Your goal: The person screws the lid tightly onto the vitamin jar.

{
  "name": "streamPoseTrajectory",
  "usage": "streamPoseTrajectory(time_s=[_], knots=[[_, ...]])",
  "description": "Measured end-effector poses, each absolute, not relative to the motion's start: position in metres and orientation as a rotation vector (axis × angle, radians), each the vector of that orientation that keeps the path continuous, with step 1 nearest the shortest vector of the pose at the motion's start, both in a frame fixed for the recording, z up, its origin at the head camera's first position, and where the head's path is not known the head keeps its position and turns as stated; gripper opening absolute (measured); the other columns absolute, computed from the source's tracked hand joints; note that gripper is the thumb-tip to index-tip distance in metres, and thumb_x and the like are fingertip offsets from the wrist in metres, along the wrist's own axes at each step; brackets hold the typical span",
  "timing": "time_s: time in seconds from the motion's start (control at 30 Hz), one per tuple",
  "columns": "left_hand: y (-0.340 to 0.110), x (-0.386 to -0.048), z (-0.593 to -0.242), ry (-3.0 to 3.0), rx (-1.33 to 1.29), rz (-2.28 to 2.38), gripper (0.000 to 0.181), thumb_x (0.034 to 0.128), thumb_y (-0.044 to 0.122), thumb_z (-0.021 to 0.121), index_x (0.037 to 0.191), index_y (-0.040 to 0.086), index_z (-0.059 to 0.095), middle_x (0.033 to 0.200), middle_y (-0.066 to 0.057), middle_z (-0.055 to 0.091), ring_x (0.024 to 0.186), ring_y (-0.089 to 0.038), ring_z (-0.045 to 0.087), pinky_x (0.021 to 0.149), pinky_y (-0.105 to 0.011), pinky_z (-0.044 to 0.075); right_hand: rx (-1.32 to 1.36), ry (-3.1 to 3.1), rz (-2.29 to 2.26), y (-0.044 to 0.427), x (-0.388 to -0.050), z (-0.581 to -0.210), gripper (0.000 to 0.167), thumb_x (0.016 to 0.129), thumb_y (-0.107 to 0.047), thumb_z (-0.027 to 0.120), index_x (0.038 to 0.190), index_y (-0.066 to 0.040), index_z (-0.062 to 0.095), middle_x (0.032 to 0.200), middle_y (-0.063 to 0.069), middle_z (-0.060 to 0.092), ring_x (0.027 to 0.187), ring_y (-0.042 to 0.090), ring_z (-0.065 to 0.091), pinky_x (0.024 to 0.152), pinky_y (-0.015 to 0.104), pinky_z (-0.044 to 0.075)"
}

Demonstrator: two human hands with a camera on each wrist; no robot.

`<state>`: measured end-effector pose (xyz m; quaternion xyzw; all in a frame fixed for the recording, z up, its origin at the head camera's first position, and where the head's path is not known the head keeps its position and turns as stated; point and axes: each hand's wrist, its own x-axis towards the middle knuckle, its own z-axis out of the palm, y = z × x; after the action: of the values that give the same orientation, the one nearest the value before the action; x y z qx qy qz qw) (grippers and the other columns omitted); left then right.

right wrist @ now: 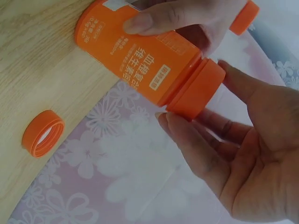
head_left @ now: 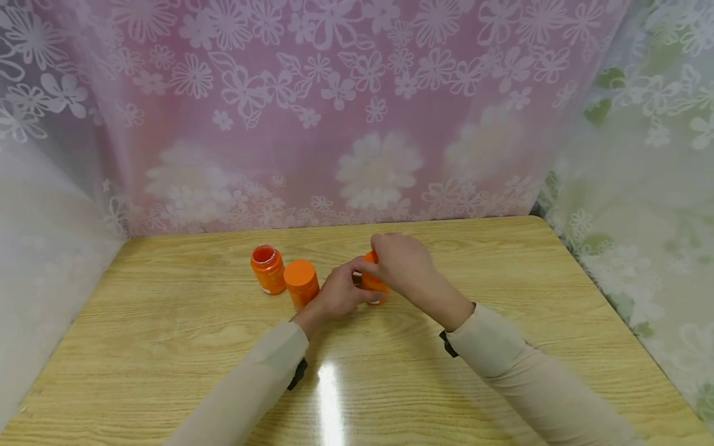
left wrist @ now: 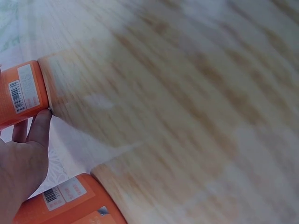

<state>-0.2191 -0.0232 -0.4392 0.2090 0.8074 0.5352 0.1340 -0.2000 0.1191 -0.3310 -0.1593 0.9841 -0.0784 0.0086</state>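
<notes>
Three orange bottles stand near the middle of the head view on a wood-grain table (head_left: 491, 266). Left of centre, the open bottle (head_left: 269, 274) has its mouth bared, showing a reddish interior; whether anything lies deeper cannot be made out. Just right of it, the capped bottle (head_left: 302, 292) hides its contents under a flat orange top. Right of that, at centre, the held bottle (head_left: 374, 285) sits between two hands: the left hand (head_left: 339, 291) curls thumb and fingers round its body, while the right hand (head_left: 406, 263) covers its upper end. In the left wrist view, the held bottle shows at the left edge with a white barcode label (left wrist: 25, 88), left-hand fingers against it, and another orange bottle fills the bottom left. In the right wrist view, the held bottle slants across the upper middle, gripped by the left hand at the top, and the right hand's bent fingers and thumb pinch its orange lid (right wrist: 198, 91) at centre right. The lid covers the neck, so the contents are hidden. At lower left, a loose lid (right wrist: 43, 134) rests on the table, its hollow side turned rightward.
</notes>
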Motion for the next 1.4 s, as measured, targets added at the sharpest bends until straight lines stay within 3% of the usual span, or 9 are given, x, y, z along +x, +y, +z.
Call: streamPoseTrajectory(time_s=[0.13,0.33,0.5,0.57,0.67,0.73,0.97,1.17,1.4], knots=[[-0.024,-0.218,-0.438,2.346,0.548,1.536,0.046,0.0806,0.025,0.078,0.121,0.020,0.057,0.115,0.002,0.059,0.100,-0.017,0.063,0.078,-0.028,0.053,-0.394,3.098,-0.149,0.115,-0.200,-0.333,0.046,0.092,-0.052,0.056,0.081,-0.007,0.054,0.063,0.005,0.050,0.048,0.019,0.049,0.041,0.028,0.040],[-0.023,-0.219,-0.437,2.360,0.596,1.523,0.058,0.0803,0.025,0.079,0.131,0.016,0.053,0.118,0.000,0.061,0.102,-0.017,0.063,0.080,-0.027,0.053,-0.286,3.004,-0.109,0.121,-0.203,-0.322,0.057,0.093,-0.059,0.047,0.095,-0.004,0.061,0.065,0.007,0.054,0.050,0.020,0.053,0.042,0.030,0.042],[-0.024,-0.220,-0.436,2.366,0.617,1.527,0.061,0.0804,0.024,0.079,0.134,0.019,0.051,0.118,0.001,0.061,0.102,-0.015,0.063,0.081,-0.028,0.053,-0.712,2.842,-0.196,0.138,-0.205,-0.309,0.040,0.096,-0.040,0.055,0.120,-0.009,0.061,0.108,0.007,0.062,0.086,0.021,0.061,0.071,0.037,0.052],[-0.025,-0.219,-0.436,2.363,0.608,1.519,0.064,0.0811,0.024,0.078,0.138,0.018,0.048,0.118,0.001,0.061,0.102,-0.015,0.062,0.080,-0.028,0.053,-0.951,2.714,-0.247,0.145,-0.207,-0.307,0.037,0.095,-0.027,0.062,0.128,-0.011,0.058,0.129,0.010,0.054,0.108,0.025,0.056,0.087,0.041,0.048],[-0.026,-0.219,-0.436,2.355,0.599,1.514,0.066,0.0819,0.024,0.077,0.140,0.016,0.046,0.119,0.000,0.060,0.103,-0.016,0.061,0.080,-0.028,0.053,-1.167,2.554,-0.319,0.150,-0.209,-0.308,0.044,0.091,-0.011,0.066,0.134,-0.012,0.055,0.141,0.015,0.044,0.125,0.033,0.045,0.100,0.046,0.040],[-0.026,-0.220,-0.436,2.341,0.596,1.522,0.067,0.0820,0.024,0.077,0.141,0.017,0.046,0.121,-0.001,0.060,0.103,-0.016,0.062,0.080,-0.027,0.053,-1.222,2.534,-0.331,0.151,-0.211,-0.309,0.045,0.090,-0.005,0.066,0.134,-0.013,0.057,0.140,0.015,0.046,0.125,0.033,0.044,0.101,0.046,0.039],[-0.025,-0.220,-0.439,2.312,0.607,1.571,0.067,0.0806,0.022,0.078,0.140,0.017,0.047,0.118,-0.001,0.060,0.101,-0.015,0.063,0.077,-0.026,0.053,-1.153,2.626,-0.263,0.141,-0.214,-0.313,0.032,0.089,-0.006,0.067,0.120,-0.013,0.066,0.110,0.001,0.062,0.097,0.019,0.057,0.086,0.036,0.047],[-0.024,-0.219,-0.439,2.293,0.596,1.596,0.062,0.0807,0.022,0.078,0.136,0.014,0.050,0.115,0.000,0.062,0.100,-0.015,0.063,0.078,-0.026,0.054,-0.960,2.742,-0.174,0.131,-0.206,-0.312,0.028,0.089,-0.018,0.069,0.116,-0.011,0.067,0.104,0.002,0.063,0.093,0.021,0.057,0.084,0.037,0.048],[-0.024,-0.218,-0.439,2.281,0.606,1.611,0.061,0.0817,0.021,0.077,0.136,0.017,0.050,0.118,0.001,0.061,0.101,-0.014,0.063,0.079,-0.026,0.053,-0.815,2.818,-0.096,0.119,-0.199,-0.312,0.011,0.091,-0.023,0.068,0.096,-0.013,0.066,0.082,-0.002,0.055,0.073,0.016,0.052,0.064,0.031,0.046]])
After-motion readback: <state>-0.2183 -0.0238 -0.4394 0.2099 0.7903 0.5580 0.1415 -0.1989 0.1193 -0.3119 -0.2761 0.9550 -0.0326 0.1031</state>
